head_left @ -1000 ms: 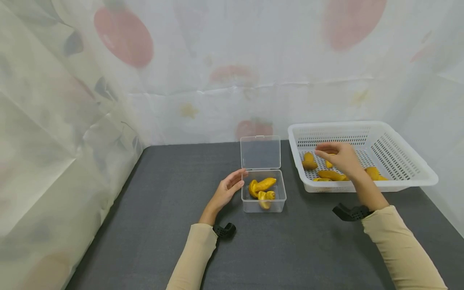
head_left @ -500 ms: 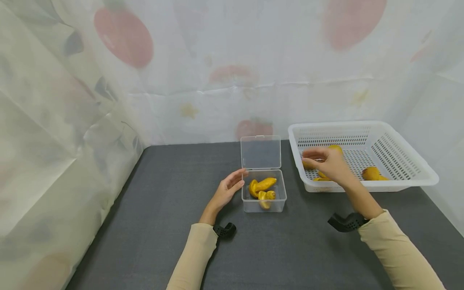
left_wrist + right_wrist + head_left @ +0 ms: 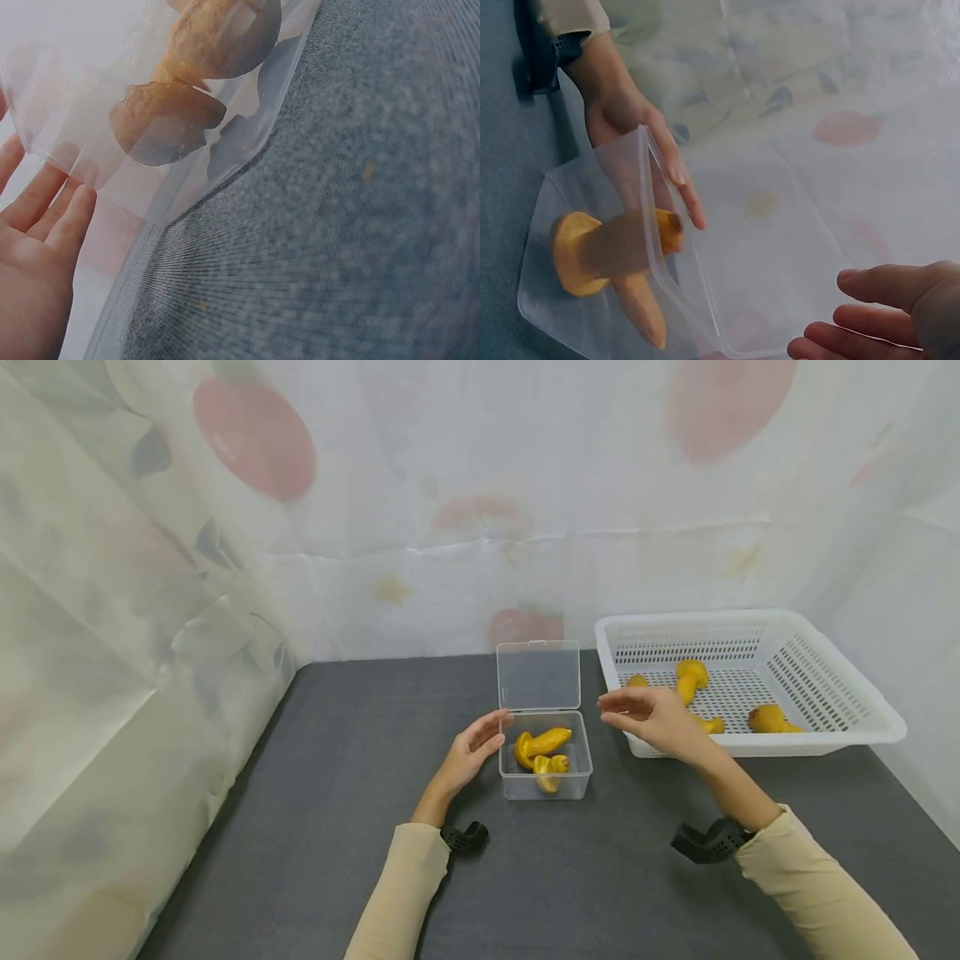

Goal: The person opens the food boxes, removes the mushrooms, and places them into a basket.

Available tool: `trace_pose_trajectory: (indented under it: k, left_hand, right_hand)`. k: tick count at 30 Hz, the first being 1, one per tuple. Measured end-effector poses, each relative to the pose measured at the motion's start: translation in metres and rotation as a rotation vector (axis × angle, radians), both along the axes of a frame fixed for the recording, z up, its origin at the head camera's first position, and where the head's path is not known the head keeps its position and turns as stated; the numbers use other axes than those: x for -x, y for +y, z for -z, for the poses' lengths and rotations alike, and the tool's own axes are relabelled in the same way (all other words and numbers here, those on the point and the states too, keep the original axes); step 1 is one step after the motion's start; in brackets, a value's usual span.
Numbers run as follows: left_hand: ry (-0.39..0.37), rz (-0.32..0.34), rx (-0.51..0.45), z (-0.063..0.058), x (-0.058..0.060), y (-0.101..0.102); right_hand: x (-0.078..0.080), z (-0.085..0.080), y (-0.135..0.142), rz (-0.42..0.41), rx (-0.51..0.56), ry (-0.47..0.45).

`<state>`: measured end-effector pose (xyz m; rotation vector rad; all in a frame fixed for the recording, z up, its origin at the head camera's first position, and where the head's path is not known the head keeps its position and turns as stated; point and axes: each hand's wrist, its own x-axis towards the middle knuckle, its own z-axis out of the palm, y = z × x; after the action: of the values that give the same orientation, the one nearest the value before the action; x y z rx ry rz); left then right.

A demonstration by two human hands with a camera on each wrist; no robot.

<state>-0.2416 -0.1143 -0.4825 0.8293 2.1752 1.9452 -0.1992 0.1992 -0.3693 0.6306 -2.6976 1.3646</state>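
A clear plastic box (image 3: 517,787) stands mid-table with its lid (image 3: 538,677) swung back. Inside lie yellow mushrooms, one with a long stem (image 3: 551,741) and another in front (image 3: 545,772). My left hand (image 3: 467,758) rests at the box's left side, its fingertips against the wall in the left wrist view. Between box and basket hovers my right hand (image 3: 660,720), thumb and fingers apart. Nothing shows between them in the right wrist view, where that hand (image 3: 900,307) is beside the box's open top.
A white slotted basket (image 3: 832,745) stands at the right, holding several more mushrooms, one near its back (image 3: 690,677) and one near the front (image 3: 768,718). Part of its left end is behind my right hand. A patterned curtain (image 3: 420,593) hangs behind the dark table (image 3: 337,827).
My right hand has moved left from over the basket toward the box, uncovering mushrooms in the basket. My left hand and the box have stayed in place.
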Motion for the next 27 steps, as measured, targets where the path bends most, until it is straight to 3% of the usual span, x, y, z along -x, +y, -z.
trace_pose_trajectory:
  k: [18, 27]
  left_hand:
    - [0.005, 0.001, 0.000, -0.001, -0.002, 0.000]
    - [-0.007, -0.001, -0.001, -0.002, -0.003, 0.000]
  right_hand:
    - [-0.007, 0.016, -0.016, -0.080, 0.000, 0.010]
    - [-0.011, 0.021, -0.023, -0.160, 0.016, 0.010]
